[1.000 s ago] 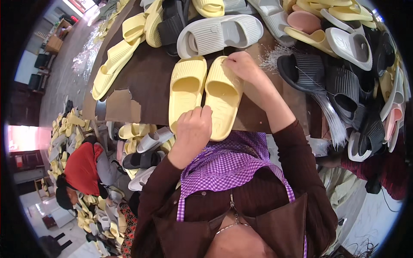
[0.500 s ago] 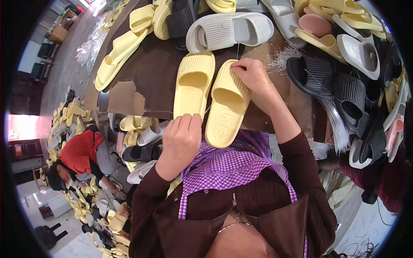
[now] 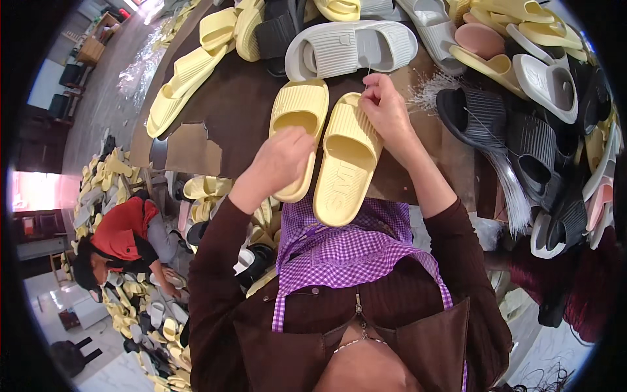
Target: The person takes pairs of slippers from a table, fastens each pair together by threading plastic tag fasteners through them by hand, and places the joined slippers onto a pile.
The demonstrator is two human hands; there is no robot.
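Observation:
Two yellow slide slippers lie side by side in front of me, toes pointing away. Over the foot opening of the left yellow slipper (image 3: 299,101) is my left hand (image 3: 282,159), its fingers curled together; what they hold, if anything, is hidden. My right hand (image 3: 386,111) is at the toe end of the right yellow slipper (image 3: 343,186), thumb and finger pinched on a thin clear strand (image 3: 369,69) that sticks up above them. Just beyond both yellow slippers, a pair of grey slide slippers (image 3: 336,51) lies crosswise.
The brown table (image 3: 245,108) carries yellow slippers (image 3: 189,75) at the left and black slippers (image 3: 483,108) at the right. A bundle of clear strands (image 3: 509,189) hangs over its right edge. A person in a red top (image 3: 121,228) bends over heaped slippers at the left.
My left hand has moved up and inward from the left slipper's heel to its opening. My right hand has shifted slightly right and up off the right slipper's strap.

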